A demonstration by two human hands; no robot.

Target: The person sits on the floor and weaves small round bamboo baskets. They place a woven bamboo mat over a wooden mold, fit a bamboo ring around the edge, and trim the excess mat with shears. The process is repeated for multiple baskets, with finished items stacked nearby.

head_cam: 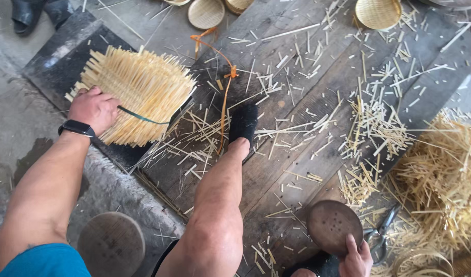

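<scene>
**Bamboo weaving on a plank floor**

The dark wooden plank floor (297, 169) fills most of the view, littered with cut bamboo slivers. At its right edge lies a loose heap of bamboo strips (443, 174). Toward the left edge, on a dark board (56, 61), sits the half-woven bamboo mat (138, 95), its unfinished strip ends bristling out on all sides, with a thin green strip across its near side. The left hand (94, 109) lies flat on the mat's near left corner, fingers spread and pressing down, a black watch at the wrist. A bare leg runs up the middle to a foot in a black slipper (243, 123), beside an orange cord (225, 87). Near the bottom edge, the right hand (356, 256) grips the rim of a round brown perforated disc (334, 225), with scissors (381, 236) just beside it. Small finished woven baskets (377, 13) sit along the far edge.
</scene>
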